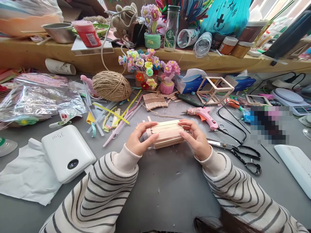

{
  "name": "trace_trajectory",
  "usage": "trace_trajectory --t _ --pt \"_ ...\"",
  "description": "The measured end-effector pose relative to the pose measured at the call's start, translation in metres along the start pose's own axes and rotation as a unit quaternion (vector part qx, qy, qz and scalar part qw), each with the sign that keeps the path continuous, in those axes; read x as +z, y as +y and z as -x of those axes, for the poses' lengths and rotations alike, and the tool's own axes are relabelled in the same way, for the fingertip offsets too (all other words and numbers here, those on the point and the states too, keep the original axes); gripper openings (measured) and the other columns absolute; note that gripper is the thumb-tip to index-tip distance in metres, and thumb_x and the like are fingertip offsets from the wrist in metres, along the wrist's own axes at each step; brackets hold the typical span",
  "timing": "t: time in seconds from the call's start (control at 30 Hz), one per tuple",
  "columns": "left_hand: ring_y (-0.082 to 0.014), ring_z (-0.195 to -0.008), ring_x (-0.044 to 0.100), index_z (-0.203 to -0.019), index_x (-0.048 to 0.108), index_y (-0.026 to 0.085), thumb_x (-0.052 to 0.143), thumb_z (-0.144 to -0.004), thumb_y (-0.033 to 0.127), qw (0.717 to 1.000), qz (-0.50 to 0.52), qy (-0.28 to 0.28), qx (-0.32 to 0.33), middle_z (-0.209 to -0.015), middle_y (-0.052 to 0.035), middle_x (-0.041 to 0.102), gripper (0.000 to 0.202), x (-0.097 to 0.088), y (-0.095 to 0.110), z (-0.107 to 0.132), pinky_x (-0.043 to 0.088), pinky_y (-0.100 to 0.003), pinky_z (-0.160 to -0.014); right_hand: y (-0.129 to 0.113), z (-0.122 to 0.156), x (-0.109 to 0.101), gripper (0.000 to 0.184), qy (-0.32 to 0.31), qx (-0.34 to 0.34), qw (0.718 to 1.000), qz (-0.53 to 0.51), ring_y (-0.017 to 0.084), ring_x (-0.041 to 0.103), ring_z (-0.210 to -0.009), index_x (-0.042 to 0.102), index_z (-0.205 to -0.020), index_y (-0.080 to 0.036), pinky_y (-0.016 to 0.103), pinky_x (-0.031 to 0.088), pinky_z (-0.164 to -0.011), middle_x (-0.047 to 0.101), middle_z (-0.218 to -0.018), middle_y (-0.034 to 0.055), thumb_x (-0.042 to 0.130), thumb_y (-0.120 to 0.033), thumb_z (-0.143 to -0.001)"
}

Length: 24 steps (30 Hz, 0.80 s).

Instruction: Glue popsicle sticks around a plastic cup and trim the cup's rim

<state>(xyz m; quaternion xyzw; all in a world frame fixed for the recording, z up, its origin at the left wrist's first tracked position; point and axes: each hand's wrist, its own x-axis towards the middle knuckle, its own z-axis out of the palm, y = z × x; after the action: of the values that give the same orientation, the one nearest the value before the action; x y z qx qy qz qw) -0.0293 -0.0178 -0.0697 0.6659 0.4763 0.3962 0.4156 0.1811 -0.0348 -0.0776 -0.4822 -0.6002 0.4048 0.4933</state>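
Observation:
Between my two hands lies a clear plastic cup on its side, its wall covered with a row of pale wooden craft sticks. My left hand grips the left end, thumb at the near side and fingers over the top. At the right end, my right hand holds it in the same way. Just behind are a bundle of craft sticks and a pink hot glue gun. Black-handled scissors rest to the right of my right hand.
A white power bank lies on a tissue at the left. Behind stand a ball of twine, pipe-cleaner flowers and a wooden stick cube frame. The glue gun's black cable loops at the right. A shelf runs along the back.

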Motion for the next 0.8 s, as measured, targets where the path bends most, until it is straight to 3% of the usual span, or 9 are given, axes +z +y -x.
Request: trace_trajectory --t 0.13,0.3,0.43,0.7,0.8 --pt "-0.0226 -0.108 0.049 -0.104 0.059 0.02 0.058 -0.073 0.041 0.999 0.016 0.044 0.015 -0.108 -0.0081 0.059 0.038 0.0061 0.0003 0.0021 0.034 -0.039 -0.099 0.0005 0.0005 0.0011 0.024 0.008 -0.004 1.0 0.003 0.016 0.052 -0.098 0.053 -0.1 -0.024 0.029 0.047 -0.077 0.048 -0.117 0.0074 0.052 -0.035 -0.079" --pt "-0.023 -0.107 0.05 -0.102 0.06 0.021 0.058 -0.074 0.04 0.998 0.005 0.047 0.041 -0.106 -0.0077 0.059 0.035 0.007 -0.0009 0.0026 0.033 -0.041 -0.1 0.0 0.0011 0.0025 0.023 0.017 -0.001 1.0 0.0 0.014 0.053 -0.09 0.053 -0.099 -0.024 0.029 0.047 -0.076 0.049 -0.116 0.0067 0.052 -0.036 -0.079" --pt "-0.0223 -0.107 0.05 -0.103 0.059 0.02 0.058 -0.074 0.037 0.996 -0.005 0.051 0.069 -0.105 -0.0082 0.059 0.034 0.0069 -0.002 0.004 0.034 -0.041 -0.099 0.0012 0.001 0.0047 0.035 0.049 0.028 0.998 -0.036 0.014 0.055 -0.082 0.05 -0.104 -0.023 0.03 0.049 -0.072 0.054 -0.111 0.0074 0.057 -0.039 -0.074" --pt "-0.0215 -0.106 0.051 -0.103 0.058 0.02 0.059 -0.074 0.03 0.99 -0.028 0.061 0.126 -0.106 -0.0089 0.057 0.031 0.0085 0.0 0.0095 0.038 -0.04 -0.097 0.0044 0.0028 0.0036 0.047 0.027 0.092 0.995 -0.017 0.021 0.057 -0.098 0.055 -0.108 -0.019 0.035 0.049 -0.083 0.06 -0.11 0.009 0.059 -0.048 -0.07" --pt "-0.0214 -0.104 0.052 -0.117 0.048 0.018 0.061 -0.072 0.031 0.992 -0.01 0.066 0.109 -0.106 -0.0099 0.056 0.049 0.0099 -0.0015 0.0107 0.039 -0.04 -0.096 0.0028 0.0036 0.0034 0.048 0.024 0.083 0.996 -0.026 0.021 0.056 -0.103 0.057 -0.109 -0.019 0.035 0.048 -0.086 0.06 -0.112 0.009 0.059 -0.047 -0.071"
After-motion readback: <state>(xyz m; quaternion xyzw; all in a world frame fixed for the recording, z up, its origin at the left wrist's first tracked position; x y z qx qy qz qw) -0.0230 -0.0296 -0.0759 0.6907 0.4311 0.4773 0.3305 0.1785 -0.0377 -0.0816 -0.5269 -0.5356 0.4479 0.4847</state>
